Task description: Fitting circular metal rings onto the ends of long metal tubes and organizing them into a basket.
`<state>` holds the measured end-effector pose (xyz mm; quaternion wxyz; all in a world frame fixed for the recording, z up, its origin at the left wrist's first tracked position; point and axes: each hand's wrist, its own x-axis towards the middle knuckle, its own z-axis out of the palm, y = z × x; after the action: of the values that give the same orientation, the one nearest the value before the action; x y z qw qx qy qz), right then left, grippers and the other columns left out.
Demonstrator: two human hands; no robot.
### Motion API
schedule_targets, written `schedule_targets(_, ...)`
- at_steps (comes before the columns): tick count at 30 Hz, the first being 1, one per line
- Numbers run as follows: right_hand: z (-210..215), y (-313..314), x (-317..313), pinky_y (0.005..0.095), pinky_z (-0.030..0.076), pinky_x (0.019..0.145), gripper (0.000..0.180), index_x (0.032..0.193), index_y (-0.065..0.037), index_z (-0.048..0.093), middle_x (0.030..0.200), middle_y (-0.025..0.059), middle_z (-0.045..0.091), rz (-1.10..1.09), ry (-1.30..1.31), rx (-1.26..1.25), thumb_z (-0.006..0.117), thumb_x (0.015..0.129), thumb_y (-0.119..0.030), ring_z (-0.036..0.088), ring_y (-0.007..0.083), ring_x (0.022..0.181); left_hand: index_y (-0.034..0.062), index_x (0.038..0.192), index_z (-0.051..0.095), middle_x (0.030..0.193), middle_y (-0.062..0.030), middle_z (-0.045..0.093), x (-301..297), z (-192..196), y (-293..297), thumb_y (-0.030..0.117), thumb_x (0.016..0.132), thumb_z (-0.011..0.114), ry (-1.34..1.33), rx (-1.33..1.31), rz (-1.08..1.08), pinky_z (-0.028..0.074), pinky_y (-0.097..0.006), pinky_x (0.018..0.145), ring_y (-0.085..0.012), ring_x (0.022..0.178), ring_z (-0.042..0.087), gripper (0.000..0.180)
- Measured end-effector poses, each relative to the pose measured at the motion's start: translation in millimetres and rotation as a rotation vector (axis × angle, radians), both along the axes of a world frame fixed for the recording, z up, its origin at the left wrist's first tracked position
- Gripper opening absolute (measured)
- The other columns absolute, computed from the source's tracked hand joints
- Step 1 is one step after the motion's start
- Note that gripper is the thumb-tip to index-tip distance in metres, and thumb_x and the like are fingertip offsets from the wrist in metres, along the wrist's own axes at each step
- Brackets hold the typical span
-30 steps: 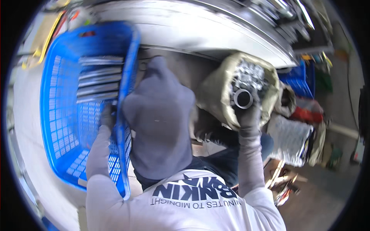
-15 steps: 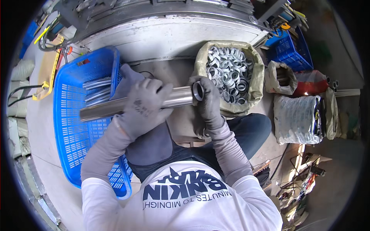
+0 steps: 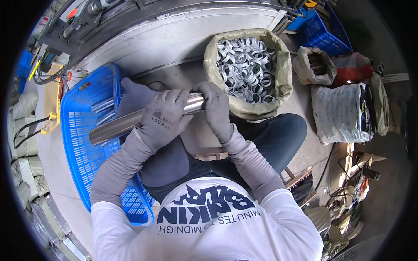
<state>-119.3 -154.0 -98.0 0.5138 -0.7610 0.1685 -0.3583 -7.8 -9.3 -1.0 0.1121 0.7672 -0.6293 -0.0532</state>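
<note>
A shiny metal tube (image 3: 116,128) lies slantwise across my lap, its left end over the blue basket. My left hand (image 3: 164,118), in a grey glove, is closed round the middle of it. My gloved right hand (image 3: 214,112) is wrapped over the tube's right end, fingers bent. Whatever sits at that end is covered by the right palm and fingers. A dark grey pad (image 3: 167,167) covers my left thigh beneath the tube.
At the left stands a blue plastic basket (image 3: 72,143) with several thin metal tubes (image 3: 103,108). Ahead, a woven sack (image 3: 285,82) holds many metal rings (image 3: 248,69). A machine bench (image 3: 174,39) runs along the back. Further right are a smaller sack (image 3: 300,67) and a plastic-wrapped bundle (image 3: 337,113).
The right hand has moved left and closed over the tube's end, hiding the ring seen there before. The tube's right end is tilted up more. The view has shifted slightly.
</note>
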Motion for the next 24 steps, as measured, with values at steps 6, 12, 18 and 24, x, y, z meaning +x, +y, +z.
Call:
schedule_targets(6, -20, 2, 9, 0.0314, 0.051, 0.074, 0.035, 0.107, -0.001, 0.072, 0.1, 0.0113, 0.07, 0.018, 0.04, 0.455, 0.045, 0.106, -0.022, 0.064, 0.0195, 0.081, -0.0008, 0.136, 0.058, 0.116, -0.0172, 0.064, 1, 3, -12, 0.024, 0.081, 0.079, -0.093, -0.055, -0.082, 0.051, -0.047, 0.096, -0.0352, 0.106, 0.064, 0.064)
schedule_targets(12, -54, -53, -13, 0.0324, 0.06, 0.078, 0.032, 0.115, -0.001, 0.069, 0.104, 0.012, 0.072, 0.086, -0.176, 1.224, 0.055, 0.101, -0.027, 0.07, 0.0209, 0.09, -0.0024, 0.13, 0.064, 0.117, -0.0147, 0.068, -25, 3, 37, 0.02, 0.084, 0.083, 0.423, -0.411, 0.064, 0.055, -0.042, 0.094, -0.0272, 0.105, 0.067, 0.055)
schedule_targets(18, -54, -59, -15, 0.0351, 0.058, 0.089, 0.039, 0.121, 0.0, 0.067, 0.113, 0.0138, 0.071, -0.107, -0.105, 0.499, 0.057, 0.103, -0.033, 0.071, 0.0231, 0.1, -0.0033, 0.144, 0.053, 0.132, -0.0122, 0.066, 4, -20, 29, 0.014, 0.106, 0.063, 1.19, -0.832, 0.442, 0.048, -0.045, 0.114, -0.0285, 0.127, 0.063, 0.043)
schedule_targets(24, -62, -104, -13, 0.0397, 0.051, 0.104, 0.06, 0.132, -0.002, 0.063, 0.127, 0.0216, 0.067, -0.195, 0.203, 0.666, 0.063, 0.097, -0.05, 0.065, 0.0322, 0.12, -0.0012, 0.139, 0.061, 0.131, -0.017, 0.069, 54, 34, -4, -0.002, 0.1, 0.063, 0.036, -0.885, 0.093, 0.053, -0.042, 0.109, -0.0305, 0.123, 0.067, 0.039)
